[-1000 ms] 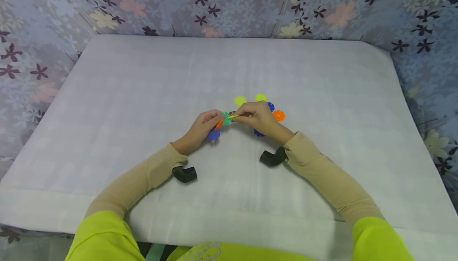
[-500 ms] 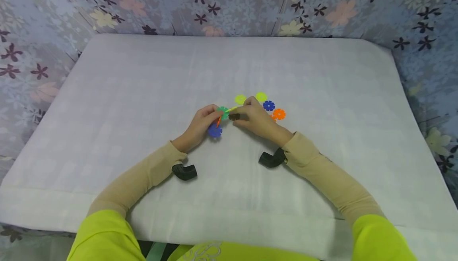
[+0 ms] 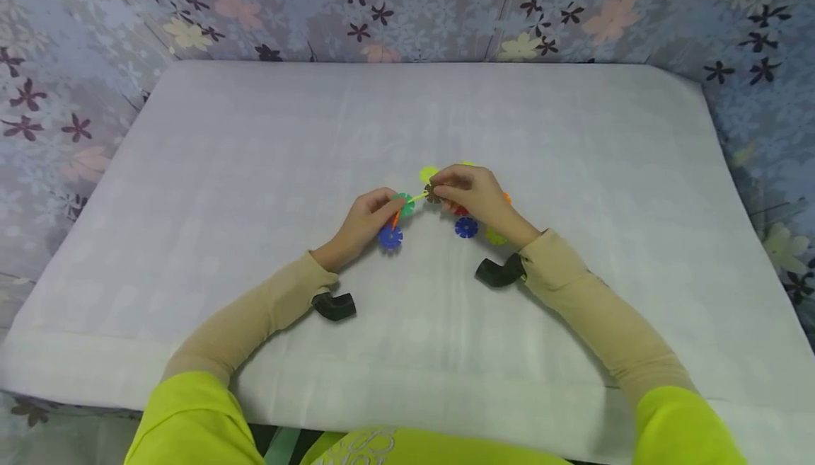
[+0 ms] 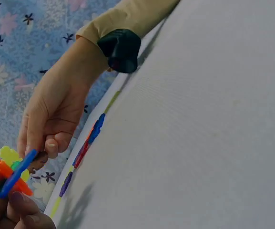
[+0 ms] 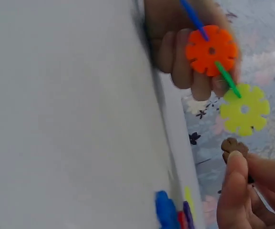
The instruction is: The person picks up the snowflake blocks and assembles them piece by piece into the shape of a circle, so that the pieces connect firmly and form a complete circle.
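My left hand point(image 3: 363, 228) pinches a short chain of slotted plastic flower discs. In the head view, a blue disc point(image 3: 390, 237) hangs lowest and a green disc point(image 3: 404, 204) sits by the fingertips. An orange disc point(image 5: 201, 52) and a yellow disc point(image 5: 251, 121) show broadly in the right wrist view, linked through the edge-on green one. Between thumb and finger, my right hand point(image 3: 480, 196) pinches a brown disc point(image 5: 230, 144), close to the yellow disc's free edge. The chain is held above the table.
Several loose discs lie under and around the right hand, including a blue disc point(image 3: 466, 227), a yellow-green disc point(image 3: 496, 236) and another yellow disc point(image 3: 429, 174). The white-covered table point(image 3: 286, 132) meets flowered fabric point(image 3: 433, 12) at the back. Black curved pieces point(image 3: 499, 272) hang at both cuffs.
My right hand first pinches the yellow disc at the green one, then shifts up and right. The brown disc now shows at its fingertips beside the yellow disc. The left hand moves slightly right.
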Motion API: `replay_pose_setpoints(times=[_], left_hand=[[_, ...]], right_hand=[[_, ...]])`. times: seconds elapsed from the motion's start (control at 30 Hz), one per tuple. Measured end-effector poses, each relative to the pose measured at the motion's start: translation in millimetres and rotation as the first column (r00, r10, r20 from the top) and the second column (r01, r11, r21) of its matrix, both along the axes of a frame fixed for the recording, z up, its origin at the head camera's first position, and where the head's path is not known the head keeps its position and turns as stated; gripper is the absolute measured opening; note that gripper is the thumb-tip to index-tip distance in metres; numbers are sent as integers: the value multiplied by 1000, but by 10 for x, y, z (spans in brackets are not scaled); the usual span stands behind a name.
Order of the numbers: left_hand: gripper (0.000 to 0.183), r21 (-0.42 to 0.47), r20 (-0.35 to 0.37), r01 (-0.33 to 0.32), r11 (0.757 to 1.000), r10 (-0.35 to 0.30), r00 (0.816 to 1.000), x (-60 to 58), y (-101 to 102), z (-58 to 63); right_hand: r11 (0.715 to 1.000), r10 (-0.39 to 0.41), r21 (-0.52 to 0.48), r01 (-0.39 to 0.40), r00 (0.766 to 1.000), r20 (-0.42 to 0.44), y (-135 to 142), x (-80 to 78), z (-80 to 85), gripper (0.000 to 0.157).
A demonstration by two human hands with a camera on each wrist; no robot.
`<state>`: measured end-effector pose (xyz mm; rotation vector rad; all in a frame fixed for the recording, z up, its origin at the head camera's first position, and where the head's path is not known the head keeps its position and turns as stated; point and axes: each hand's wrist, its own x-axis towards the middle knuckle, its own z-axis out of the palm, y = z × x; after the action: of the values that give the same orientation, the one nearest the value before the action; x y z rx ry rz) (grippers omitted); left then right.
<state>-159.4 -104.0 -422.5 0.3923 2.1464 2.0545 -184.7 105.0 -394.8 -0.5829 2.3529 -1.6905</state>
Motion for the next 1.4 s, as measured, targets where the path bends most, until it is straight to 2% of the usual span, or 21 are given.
replay_pose_setpoints(times=[0.13,0.3,0.43,0.63,0.77,1.03,1.23,1.4], left_hand=[[19,-3,-16,6,1000,-6,1000,1,-4,-24],[18,-20,2,21,1000,-21,1000,-4,-8,-13],[18,-51,0,58,997,-58,998,-9,-21,11],[18,-53,-13,117,992,-117,993,2,-38,40],[19,-36,4,141,989,-141,990,10,-45,37],[18,-64,12,131,989,-130,991,27,-80,44],[19,-96,2,160,982,-161,987,32,-100,39],[20,-114,-20,177,978,-180,983,8,-66,19]], right_hand=[[994,47,-102,-34,991,123,73,3,-17,27],[987,69,-158,-39,980,184,110,3,-52,28],[978,79,-207,-30,969,236,102,5,-41,29],[973,115,-221,-68,972,206,83,2,-61,30],[972,89,-232,-39,975,206,59,30,-64,26],[954,71,-298,-3,973,218,-32,75,-97,13],[956,106,-292,-29,962,250,-17,74,-114,5],[965,141,-250,-78,959,246,24,66,-102,7]])
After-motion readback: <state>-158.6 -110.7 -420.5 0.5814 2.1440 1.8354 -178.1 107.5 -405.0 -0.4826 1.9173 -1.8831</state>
